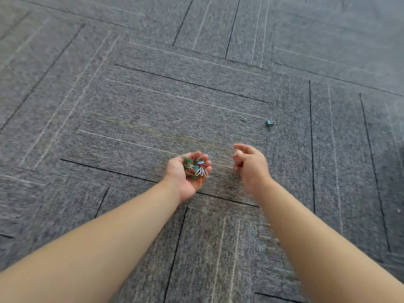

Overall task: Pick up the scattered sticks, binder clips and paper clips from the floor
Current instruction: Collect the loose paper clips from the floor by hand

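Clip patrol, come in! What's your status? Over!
Left hand cupping clip pile. Right hand curled, pinch unclear. One paper clip, one teal binder clip on carpet ahead. Nothing in the way.

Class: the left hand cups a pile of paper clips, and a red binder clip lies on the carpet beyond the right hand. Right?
Wrong colour: in the head view the binder clip is blue-green, not red. The rest stands.

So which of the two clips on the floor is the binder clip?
The teal binder clip, farther right; the pale wire paper clip lies left of it.
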### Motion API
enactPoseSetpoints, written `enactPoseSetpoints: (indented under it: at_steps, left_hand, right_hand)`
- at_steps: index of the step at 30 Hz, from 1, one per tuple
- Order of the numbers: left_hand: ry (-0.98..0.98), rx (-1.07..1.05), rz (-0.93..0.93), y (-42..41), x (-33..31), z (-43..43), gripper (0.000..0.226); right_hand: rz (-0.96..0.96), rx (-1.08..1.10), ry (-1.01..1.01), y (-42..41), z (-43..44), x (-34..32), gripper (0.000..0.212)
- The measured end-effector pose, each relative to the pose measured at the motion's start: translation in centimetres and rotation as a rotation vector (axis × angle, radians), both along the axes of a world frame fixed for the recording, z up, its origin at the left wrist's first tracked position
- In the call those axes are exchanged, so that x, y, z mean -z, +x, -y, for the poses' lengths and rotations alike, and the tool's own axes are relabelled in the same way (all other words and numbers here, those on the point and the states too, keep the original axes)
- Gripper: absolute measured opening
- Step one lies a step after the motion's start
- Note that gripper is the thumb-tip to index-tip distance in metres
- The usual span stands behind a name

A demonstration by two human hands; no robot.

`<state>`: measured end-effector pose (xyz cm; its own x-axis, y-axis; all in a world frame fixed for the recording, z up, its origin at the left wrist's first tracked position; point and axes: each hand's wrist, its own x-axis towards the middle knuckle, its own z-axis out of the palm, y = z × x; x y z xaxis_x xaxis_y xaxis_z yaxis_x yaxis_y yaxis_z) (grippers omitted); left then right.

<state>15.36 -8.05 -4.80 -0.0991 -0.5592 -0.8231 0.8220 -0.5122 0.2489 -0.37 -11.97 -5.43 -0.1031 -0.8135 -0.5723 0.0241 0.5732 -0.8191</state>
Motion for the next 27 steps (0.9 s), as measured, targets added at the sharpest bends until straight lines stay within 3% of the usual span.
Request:
enactPoseSetpoints:
  at_steps: [4,6,8,11,13,15,18,21,25,27]
  left_hand:
    - [0.014,0.016,-0.01,-0.8,0.2,0.9,0.032]
    - [0.019,0.019,-0.015,-1.0,0.4,1.4,0.032]
    - [0.022,0.012,-0.032,-1.2,0.7,2.1,0.033]
    - [0.014,-0.003,-0.051,-1.4,1.1,3.2,0.032]
    - [0.0,-0.004,-0.061,-1.7,1.1,3.9,0.033]
    - [-0.011,-0.007,-0.084,-2.0,1.1,4.4,0.034]
    - [-0.01,-0.017,-0.106,-2.4,1.0,4.8,0.033]
    - [-0.002,-0.026,-0.113,-2.6,1.1,4.9,0.033]
    - [-0.003,-0.014,-0.113,-2.5,1.2,4.7,0.033]
    - [-0.009,-0.017,-0.113,-2.2,1.2,4.7,0.034]
  right_hand:
    - [0.379,0.268,0.137,-2.2,2.7,-1.0,0.027]
    - [0.364,0.333,0.166,-3.0,4.7,-1.0,0.027]
    - [0.036,0.281,0.17,-3.1,7.1,-1.0,0.031]
    - [-0.701,0.114,0.067,-3.3,10.5,-0.7,0.031]
    - [-0.91,0.018,0.01,-3.4,11.9,-0.7,0.039]
    - [-0.999,-0.095,0.036,-3.6,12.6,-0.5,0.048]
    - [-1.041,-0.248,0.04,-4.3,12.7,0.4,0.042]
    - [-1.03,-0.217,0.015,-5.0,12.8,0.6,0.042]
    - [-0.817,-0.075,-0.076,-5.0,13.0,0.1,0.019]
    - [-0.716,-0.002,-0.123,-4.3,13.0,0.1,0.025]
